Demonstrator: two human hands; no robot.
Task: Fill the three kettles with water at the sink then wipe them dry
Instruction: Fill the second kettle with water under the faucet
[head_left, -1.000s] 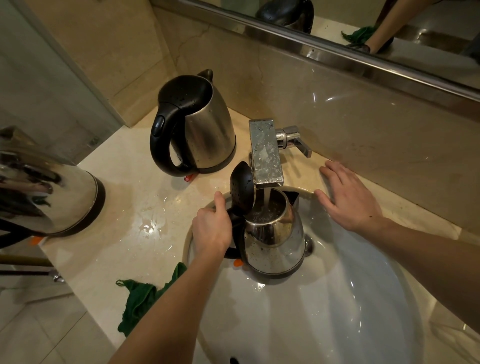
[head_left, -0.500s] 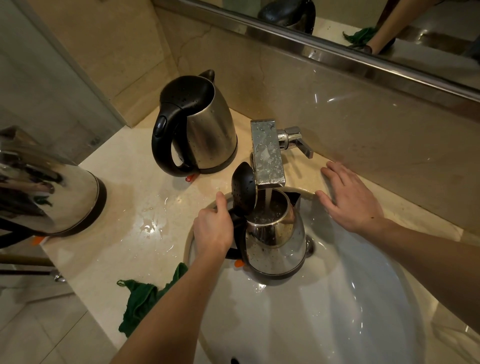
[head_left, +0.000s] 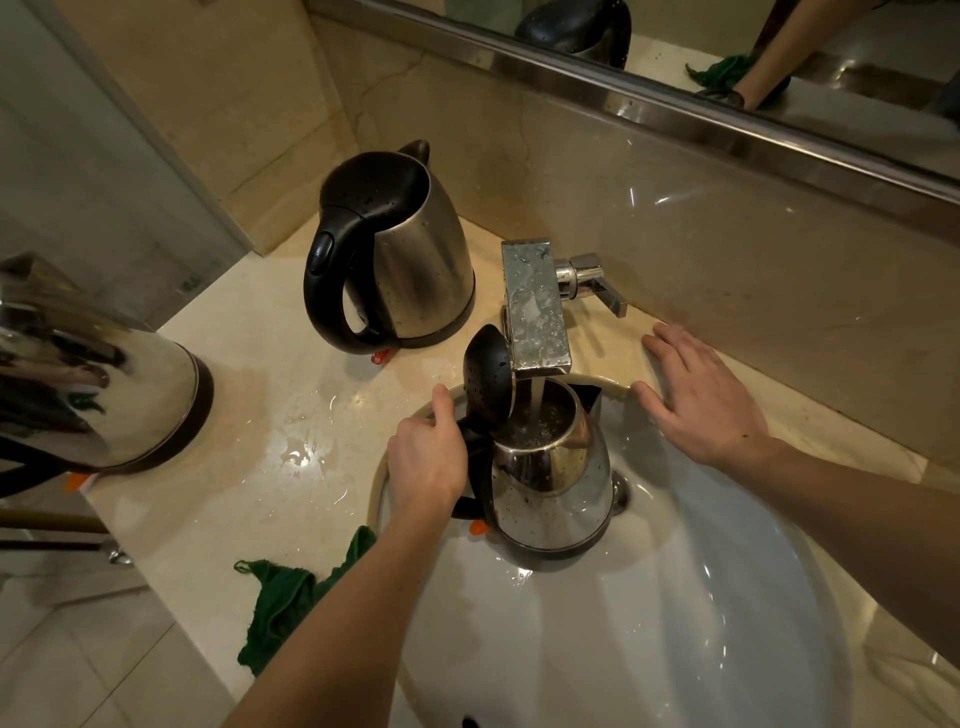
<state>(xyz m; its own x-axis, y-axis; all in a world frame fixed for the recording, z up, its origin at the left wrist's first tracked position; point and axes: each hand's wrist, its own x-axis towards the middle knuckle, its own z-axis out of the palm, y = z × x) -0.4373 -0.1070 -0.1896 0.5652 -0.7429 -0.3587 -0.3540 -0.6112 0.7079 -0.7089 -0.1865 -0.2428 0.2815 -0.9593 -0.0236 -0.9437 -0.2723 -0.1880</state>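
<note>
Left hand (head_left: 428, 457) gripping upright kettle (head_left: 550, 483)

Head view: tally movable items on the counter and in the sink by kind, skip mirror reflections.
Kettles: 3, one in the sink under the running tap, lid open, held by the left hand; one at the back; one at the left edge
Green cloths: 1
Total: 4

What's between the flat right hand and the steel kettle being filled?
In the head view, only bare white basin wall separates the right hand from the steel kettle under the tap.
</note>
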